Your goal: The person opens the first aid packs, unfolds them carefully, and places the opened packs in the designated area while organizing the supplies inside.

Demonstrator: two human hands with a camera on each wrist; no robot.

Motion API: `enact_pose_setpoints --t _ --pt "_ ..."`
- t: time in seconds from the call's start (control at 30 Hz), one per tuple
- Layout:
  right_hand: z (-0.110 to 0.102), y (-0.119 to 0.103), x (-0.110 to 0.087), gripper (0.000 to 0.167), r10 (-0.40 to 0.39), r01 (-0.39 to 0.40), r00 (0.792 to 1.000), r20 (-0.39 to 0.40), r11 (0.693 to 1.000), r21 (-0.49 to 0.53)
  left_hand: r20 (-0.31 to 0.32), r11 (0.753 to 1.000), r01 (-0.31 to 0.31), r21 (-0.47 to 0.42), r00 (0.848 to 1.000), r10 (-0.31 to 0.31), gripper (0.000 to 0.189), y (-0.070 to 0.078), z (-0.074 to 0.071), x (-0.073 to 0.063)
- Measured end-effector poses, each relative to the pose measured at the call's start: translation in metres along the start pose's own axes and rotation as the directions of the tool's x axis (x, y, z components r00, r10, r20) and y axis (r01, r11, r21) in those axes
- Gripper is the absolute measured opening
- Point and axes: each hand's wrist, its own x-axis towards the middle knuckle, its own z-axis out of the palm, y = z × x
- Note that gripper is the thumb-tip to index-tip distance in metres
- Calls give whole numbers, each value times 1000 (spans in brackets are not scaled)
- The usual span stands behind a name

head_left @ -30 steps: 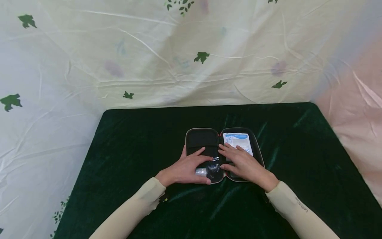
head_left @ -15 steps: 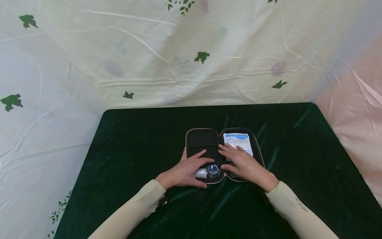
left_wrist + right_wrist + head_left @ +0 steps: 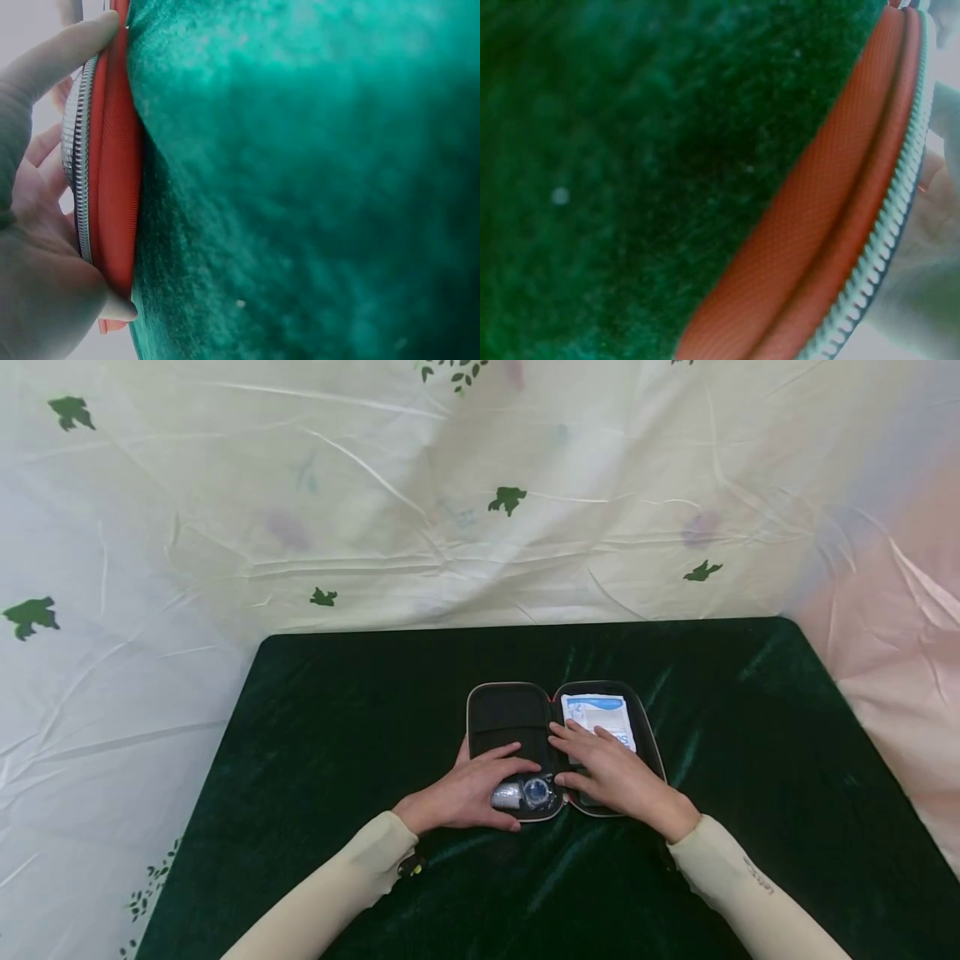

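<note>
A zippered case lies unfolded on the table, black inside. Both wrist views show its orange-red outer side and pale zipper teeth. My left hand rests spread over the outer edge of the left half, thumb at the near rim. Beside its fingertips are a silvery wrapped bundle and a round bluish thing in clear film. Over the right half lies my right hand, fingers extended, partly covering a white and blue packet. What lies beneath that palm is hidden.
Dark green velvet cloth covers the table. Behind it and at the sides hang pale curtains with green leaf prints. A dark band with a camera shows at the left wrist.
My left hand has drawn slightly back toward me and left, so the silvery bundle and the round film-wrapped thing show more fully and lie flatter. The right hand has stayed in place.
</note>
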Motion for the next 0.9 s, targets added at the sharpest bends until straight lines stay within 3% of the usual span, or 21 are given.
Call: enact_pose_setpoints --t 0.2,0.3,0.4,0.67,0.9 --pt "0 -1 2 57 2 -2 1000 0 1000 -4 6 999 -35 37 999 35 81 -2 -2 -3" --pt "-1 -1 2 56 0 0 1000 -3 1000 -9 14 993 -50 108 999 49 84 -2 -2 -7" --pt "0 -2 2 56 -5 5 1000 -12 1000 -20 9 984 -26 177 1000 25 88 0 -2 -13" --pt "-2 -6 -1 58 20 -22 998 -61 999 -32 -134 952 76 296 990 -37 89 3 -9 -28" --pt "-6 -4 -11 62 85 -92 985 -147 995 -46 -214 937 148 315 973 -82 89 -5 -13 -37"
